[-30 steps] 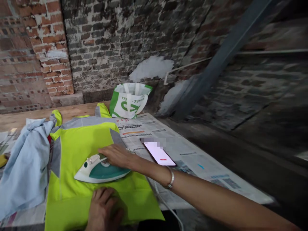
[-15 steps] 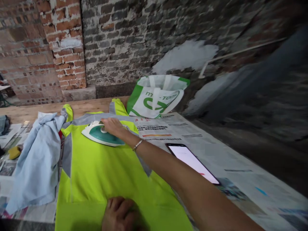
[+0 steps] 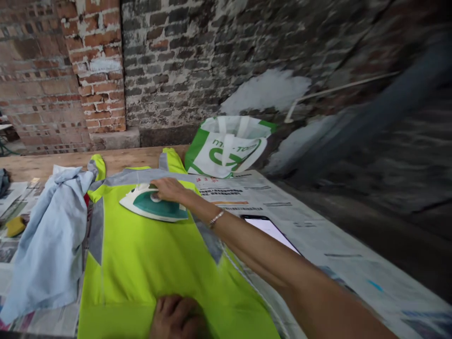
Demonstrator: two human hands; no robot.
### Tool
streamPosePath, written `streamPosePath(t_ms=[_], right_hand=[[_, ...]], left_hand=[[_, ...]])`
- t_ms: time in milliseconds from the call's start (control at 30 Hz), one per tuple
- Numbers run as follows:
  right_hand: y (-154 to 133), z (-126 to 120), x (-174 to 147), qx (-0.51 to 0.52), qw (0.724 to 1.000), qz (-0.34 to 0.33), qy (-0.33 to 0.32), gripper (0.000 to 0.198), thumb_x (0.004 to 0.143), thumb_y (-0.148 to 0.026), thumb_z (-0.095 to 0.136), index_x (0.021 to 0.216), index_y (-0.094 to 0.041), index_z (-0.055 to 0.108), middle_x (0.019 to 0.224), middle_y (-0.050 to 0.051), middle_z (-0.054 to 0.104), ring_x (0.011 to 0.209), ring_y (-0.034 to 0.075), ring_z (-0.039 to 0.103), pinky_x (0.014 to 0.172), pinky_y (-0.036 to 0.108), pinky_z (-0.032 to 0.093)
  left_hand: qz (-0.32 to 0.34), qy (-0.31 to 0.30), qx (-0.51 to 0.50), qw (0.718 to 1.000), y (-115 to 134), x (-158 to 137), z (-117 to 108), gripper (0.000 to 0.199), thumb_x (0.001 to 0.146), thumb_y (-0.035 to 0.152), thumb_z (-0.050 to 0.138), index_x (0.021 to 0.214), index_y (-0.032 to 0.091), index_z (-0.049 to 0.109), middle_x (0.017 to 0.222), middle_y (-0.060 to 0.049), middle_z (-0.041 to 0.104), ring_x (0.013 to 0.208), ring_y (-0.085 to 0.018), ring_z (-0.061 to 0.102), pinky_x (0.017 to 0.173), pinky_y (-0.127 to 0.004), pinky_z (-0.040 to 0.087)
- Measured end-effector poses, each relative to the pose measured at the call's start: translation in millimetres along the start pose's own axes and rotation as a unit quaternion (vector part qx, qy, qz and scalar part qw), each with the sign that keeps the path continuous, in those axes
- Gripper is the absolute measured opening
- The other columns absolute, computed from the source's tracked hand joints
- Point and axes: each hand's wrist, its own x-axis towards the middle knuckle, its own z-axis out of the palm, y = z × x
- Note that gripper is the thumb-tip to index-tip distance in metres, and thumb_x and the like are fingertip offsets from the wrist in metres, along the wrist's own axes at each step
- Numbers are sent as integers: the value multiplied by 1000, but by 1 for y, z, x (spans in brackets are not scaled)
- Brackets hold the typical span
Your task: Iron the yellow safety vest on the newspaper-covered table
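Note:
A bright yellow-green long-sleeved shirt (image 3: pixel 141 254) with grey panels lies spread out in front of me. My right hand (image 3: pixel 168 189) is closed around the handle of a teal and white clothes iron (image 3: pixel 151 205). The iron's soleplate is down on the upper part of the shirt, its tip pointing left. At the bottom of the view my left hand (image 3: pixel 178 316) rests on the lower part of the shirt with its fingers curled. Whether cloth is pinched in those fingers is hidden. A pale cord (image 3: pixel 247 275) runs beside the shirt under my right forearm.
To the left lie a light blue garment (image 3: pixel 52 240) and a yellow sponge-like piece (image 3: pixel 15 227). A phone (image 3: pixel 270 229) with a lit screen is partly behind my right forearm. A green and white bag (image 3: pixel 226 148) stands at the back. Newspaper (image 3: pixel 303 230) covers the wooden table (image 3: pixel 31 164).
The iron has shifted slightly toward me and to the right on the shirt, with my right hand still around it. My right forearm now covers more of the phone. My left hand stays nearly in place.

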Motion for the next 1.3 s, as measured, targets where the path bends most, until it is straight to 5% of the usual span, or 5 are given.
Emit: streamPosePath(t_ms=[367, 800, 1000, 1100, 1300], right_hand=[[-33, -4, -134, 8, 995, -84, -48, 24, 94, -27, 64, 116, -23, 73, 107, 10, 81, 103, 28, 74, 76, 29, 43], [-31, -4, -135, 19, 995, -84, -40, 25, 94, -28, 65, 118, -23, 72, 110, 10, 80, 104, 29, 74, 77, 30, 44], [-37, -6, -132, 17, 997, -62, -32, 27, 96, -25, 61, 122, -23, 70, 114, 11, 79, 105, 29, 74, 81, 32, 47], [-41, -5, -123, 22, 999, -40, -24, 30, 97, -22, 57, 126, -22, 68, 114, 12, 79, 106, 30, 74, 82, 33, 49], [-49, 3, -91, 13, 999, -32, 6, 33, 102, -19, 46, 127, -18, 67, 109, 17, 79, 104, 31, 75, 83, 37, 52]], left_hand=[[-28, -83, -4, 996, 3, 7, -23, 36, 72, 14, 81, 103, 26, 65, 117, -2, 76, 97, -26, 68, 80, -42, 58], [-6, -98, 4, 995, 2, 13, -29, 36, 74, 14, 77, 105, 25, 64, 117, -5, 76, 97, -26, 69, 78, -41, 60], [63, -27, 34, 997, -9, 9, -18, 18, 89, 27, 61, 106, 22, 66, 107, -8, 78, 90, -24, 73, 75, -39, 61], [88, 30, 100, 991, -26, 5, -33, 18, 96, 26, 55, 109, 22, 66, 102, -9, 78, 91, -24, 74, 79, -41, 61], [-23, -13, 186, 982, -61, -8, -84, 13, 99, 35, 61, 104, 23, 65, 100, -9, 74, 86, -22, 73, 73, -34, 62]])
